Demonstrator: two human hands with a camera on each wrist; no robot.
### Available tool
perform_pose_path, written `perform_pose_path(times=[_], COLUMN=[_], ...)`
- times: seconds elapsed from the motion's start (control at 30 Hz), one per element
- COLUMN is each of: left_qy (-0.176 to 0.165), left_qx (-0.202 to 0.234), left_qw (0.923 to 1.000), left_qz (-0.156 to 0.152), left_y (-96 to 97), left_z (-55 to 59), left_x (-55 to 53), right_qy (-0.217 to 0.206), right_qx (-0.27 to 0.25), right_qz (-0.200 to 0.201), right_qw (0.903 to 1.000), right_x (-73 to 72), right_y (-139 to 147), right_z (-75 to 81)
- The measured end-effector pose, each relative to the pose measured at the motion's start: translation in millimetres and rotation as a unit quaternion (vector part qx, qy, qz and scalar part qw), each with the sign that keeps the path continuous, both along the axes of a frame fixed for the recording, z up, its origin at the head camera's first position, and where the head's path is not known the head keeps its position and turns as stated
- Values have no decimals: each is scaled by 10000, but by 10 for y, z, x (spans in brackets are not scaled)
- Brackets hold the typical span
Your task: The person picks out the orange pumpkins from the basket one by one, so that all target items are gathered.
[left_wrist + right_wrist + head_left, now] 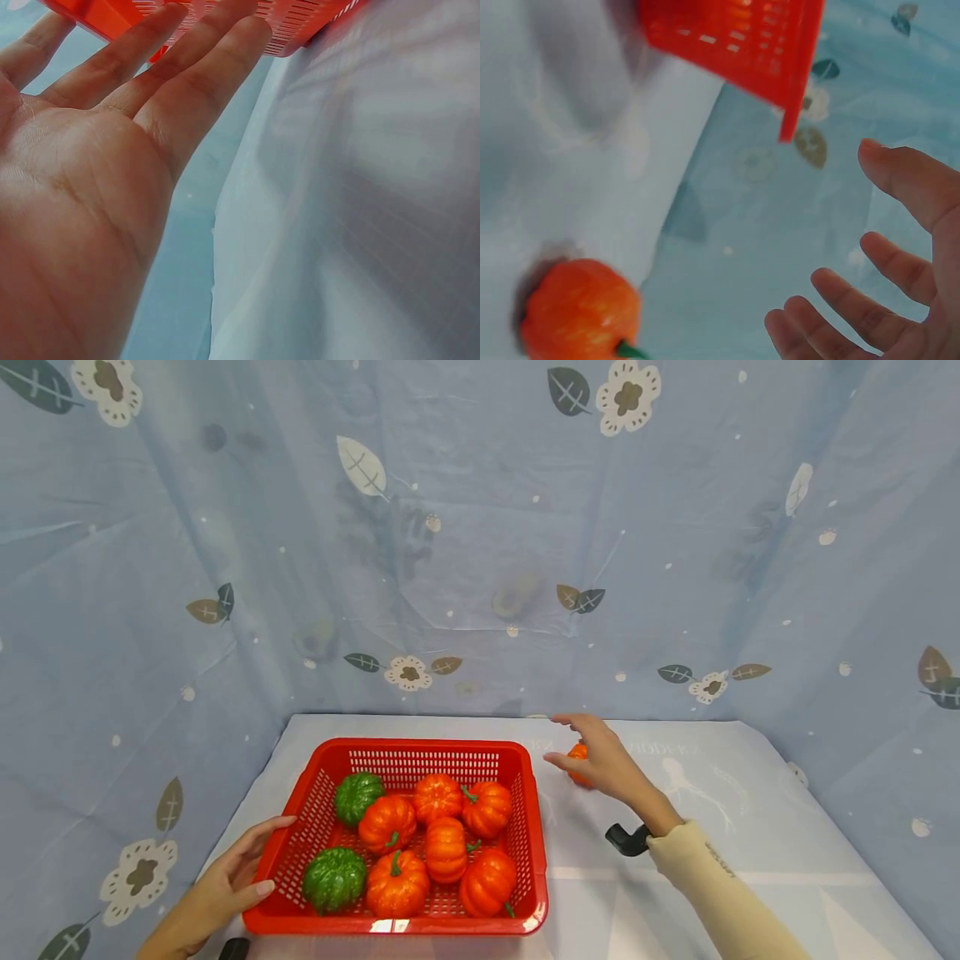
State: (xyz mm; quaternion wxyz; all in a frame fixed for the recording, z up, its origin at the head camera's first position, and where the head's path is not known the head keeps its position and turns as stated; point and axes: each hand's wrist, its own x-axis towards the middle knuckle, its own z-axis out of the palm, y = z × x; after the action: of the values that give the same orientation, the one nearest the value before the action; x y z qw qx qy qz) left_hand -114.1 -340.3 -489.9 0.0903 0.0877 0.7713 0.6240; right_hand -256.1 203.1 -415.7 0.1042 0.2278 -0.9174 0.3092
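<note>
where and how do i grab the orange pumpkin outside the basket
Probably around the widest part of the pumpkin, from above: it is round and sits apart from the basket, leaving its sides free for the right grip. I'd avoid the thin green stem, a small hold.

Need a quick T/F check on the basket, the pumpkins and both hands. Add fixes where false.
1. Two glossy green ribbed pumpkins lie in the red perforated plastic basket. True.
2. The basket holds four glossy orange ribbed pumpkins. False: it holds six orange pumpkins.
3. The bare left hand is at the basket's left side. True.
4. A lone orange ribbed pumpkin with a green stem lies on the whitish flat table, outside the basket. True.
5. The bare right hand grips that lone pumpkin. False: it holds nothing, its fingers apart from the pumpkin.
</note>
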Motion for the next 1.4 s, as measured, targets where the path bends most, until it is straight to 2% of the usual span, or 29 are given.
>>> perform_pose_path(times=[0.17, 0.3, 0.57, 0.93, 1.1, 1.27, 1.4], left_qy=[184, 173, 62, 21, -40, -101, -94], left_qx=[44, 131, 142, 235, 216, 267, 251], left_qw=[9998, 9997, 9999, 9997, 9997, 9996, 9996], left_qz=[-70, -85, -59, -112, -46, -22, -48], left_y=[-8, -5, -4, -9, -3, -6, -6], left_z=[-7, -8, -4, -10, -11, -13, -19], left_x=[-2, -1, -4, -7, -15, -14, -4], right_qy=[379, 528, 276, 209, 219, 89, 144], right_qx=[180, 231, 489, 842, 1019, 1324, 1569], right_qz=[374, 669, 1059, 1887, 2311, 2902, 3290], right_qw=[9984, 9961, 9928, 9782, 9673, 9477, 9311], right_x=[81, 138, 266, 477, 514, 543, 570], right_y=[-191, -352, -665, -1094, -1274, -1448, -1574], right_z=[84, 134, 215, 289, 261, 208, 162])
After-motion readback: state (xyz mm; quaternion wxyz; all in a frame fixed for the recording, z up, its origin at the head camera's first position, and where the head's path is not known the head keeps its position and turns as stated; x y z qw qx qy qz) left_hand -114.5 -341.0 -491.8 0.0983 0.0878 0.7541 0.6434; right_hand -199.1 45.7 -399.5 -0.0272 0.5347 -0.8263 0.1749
